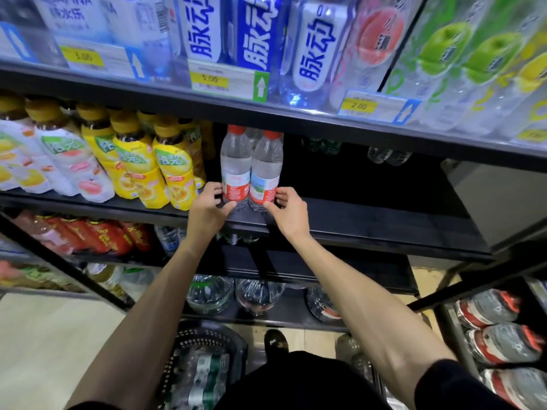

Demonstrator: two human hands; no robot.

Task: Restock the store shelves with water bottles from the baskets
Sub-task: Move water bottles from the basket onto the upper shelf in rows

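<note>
Two clear water bottles with red caps and red labels stand upright side by side at the front of the black middle shelf (370,214). My left hand (208,207) grips the base of the left bottle (236,167). My right hand (287,207) pinches the base of the right bottle (266,170). More water bottles stand behind them in the dark. Down by my feet, a black basket (189,341) holds several green-labelled water bottles.
Yellow and white drink bottles (168,164) crowd the shelf left of my hands. To the right, the shelf is dark, with a few bottles at the back. Blue-labelled bottles and price tags (210,79) line the shelf above. Large water bottles (257,294) sit on the lowest shelf.
</note>
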